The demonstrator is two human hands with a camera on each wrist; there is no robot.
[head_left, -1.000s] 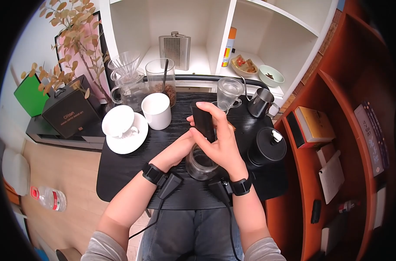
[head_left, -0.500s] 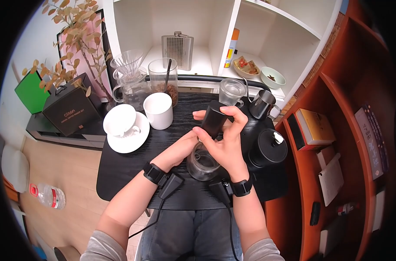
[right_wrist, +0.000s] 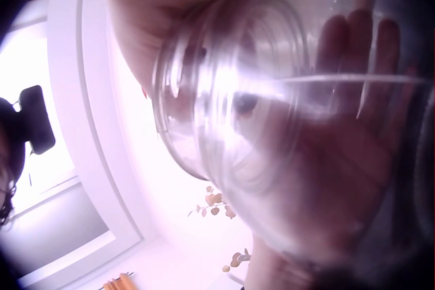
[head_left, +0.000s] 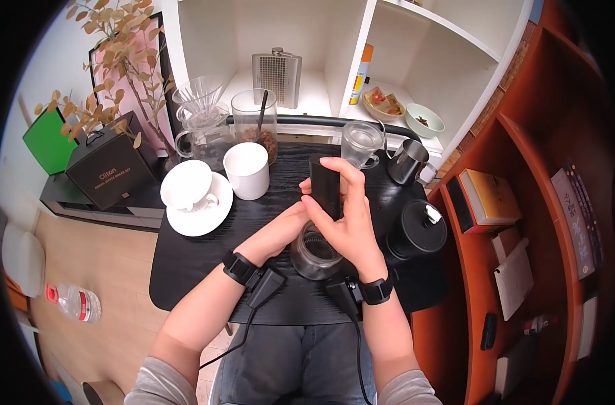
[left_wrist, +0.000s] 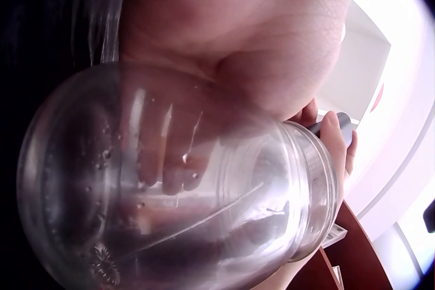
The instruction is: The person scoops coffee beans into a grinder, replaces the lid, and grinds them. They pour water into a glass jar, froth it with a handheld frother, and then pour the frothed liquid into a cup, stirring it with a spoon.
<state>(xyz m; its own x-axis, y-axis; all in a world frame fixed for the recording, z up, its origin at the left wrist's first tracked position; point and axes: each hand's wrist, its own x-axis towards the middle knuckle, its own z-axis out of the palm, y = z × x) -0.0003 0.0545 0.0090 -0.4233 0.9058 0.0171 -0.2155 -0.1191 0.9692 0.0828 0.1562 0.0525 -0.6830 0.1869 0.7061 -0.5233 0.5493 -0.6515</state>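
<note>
While the right hand [head_left: 350, 228] grips a black frother [head_left: 326, 189], the left hand [head_left: 279, 234] curls round a glass jar [head_left: 314, 262].
Below the right hand, a wire coil [left_wrist: 104, 265] apparently sits inside.

we log a passable strip of black tabletop [head_left: 286, 177] between the white mug [head_left: 248, 177] and the right hand [head_left: 353, 229], with wider room outside the left forearm [head_left: 209, 300]. left hand [head_left: 277, 235] and right hem in the glass jar [head_left: 313, 258], black handle [head_left: 325, 189] above its mouth. rightward, the lidded canister [head_left: 415, 233] leaves us a narrow gap; steel pitcher [head_left: 407, 163] and glass cup [head_left: 361, 143] obstruct beyond.
</note>
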